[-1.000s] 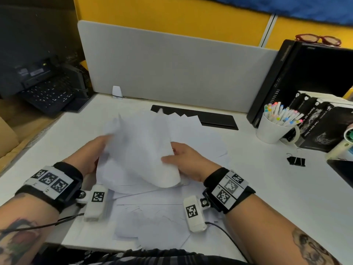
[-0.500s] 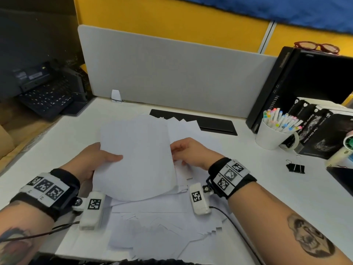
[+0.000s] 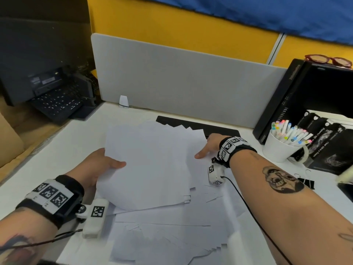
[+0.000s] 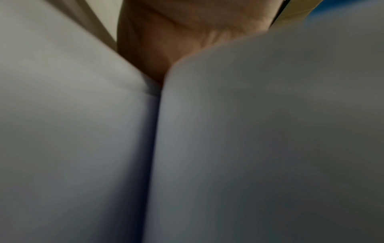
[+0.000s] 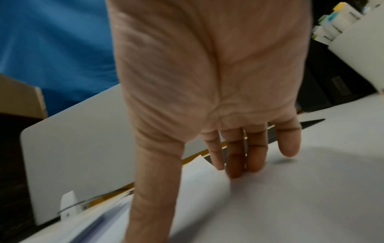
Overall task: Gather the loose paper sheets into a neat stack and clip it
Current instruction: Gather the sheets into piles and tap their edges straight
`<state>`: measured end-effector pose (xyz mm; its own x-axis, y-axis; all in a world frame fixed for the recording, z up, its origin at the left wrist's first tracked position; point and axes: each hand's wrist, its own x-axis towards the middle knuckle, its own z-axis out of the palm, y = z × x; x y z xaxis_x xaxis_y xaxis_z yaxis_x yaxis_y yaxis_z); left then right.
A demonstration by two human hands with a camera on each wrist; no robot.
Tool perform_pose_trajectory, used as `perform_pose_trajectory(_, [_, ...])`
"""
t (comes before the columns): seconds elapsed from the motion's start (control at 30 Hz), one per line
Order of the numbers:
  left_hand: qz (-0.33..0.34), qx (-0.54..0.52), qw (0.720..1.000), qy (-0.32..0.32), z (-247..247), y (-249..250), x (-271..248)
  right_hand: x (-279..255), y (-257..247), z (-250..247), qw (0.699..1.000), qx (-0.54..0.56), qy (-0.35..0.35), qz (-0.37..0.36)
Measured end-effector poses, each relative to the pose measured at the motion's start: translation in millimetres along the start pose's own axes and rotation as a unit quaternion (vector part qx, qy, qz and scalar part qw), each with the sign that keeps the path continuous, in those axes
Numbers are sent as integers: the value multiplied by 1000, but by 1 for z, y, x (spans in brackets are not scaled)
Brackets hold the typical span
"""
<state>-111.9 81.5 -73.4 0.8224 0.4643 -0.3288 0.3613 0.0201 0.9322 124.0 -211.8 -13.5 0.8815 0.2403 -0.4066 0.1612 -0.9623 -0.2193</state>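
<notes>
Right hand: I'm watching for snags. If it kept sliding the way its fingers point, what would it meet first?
Probably the black strip just past the loose sheets under the right hand, then the grey divider; depth is unclear.

Left hand (image 3: 99, 165) low and close, thumb on top, fingers hidden beneath — a pinching hold. Right hand (image 3: 209, 145) reaches far forward, arm stretched out, fingers (image 5: 234, 157) straight and pressing down — thumb splayed wide.

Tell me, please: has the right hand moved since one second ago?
Yes. The right hand has left the held sheets and gone away from the person and rightward, toward the black tray by the grey divider.
</notes>
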Motion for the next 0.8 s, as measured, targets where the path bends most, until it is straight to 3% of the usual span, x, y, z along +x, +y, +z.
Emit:
perform_pose_trajectory(0.63, [-13,-19,1000,11,4,5,-6,-9,1,-6,999,-18,-27,42])
perform_pose_trajectory(0.8, [-12,-14,1000,9,3,5,-5,-5,-1,-3,1000,17,13,22])
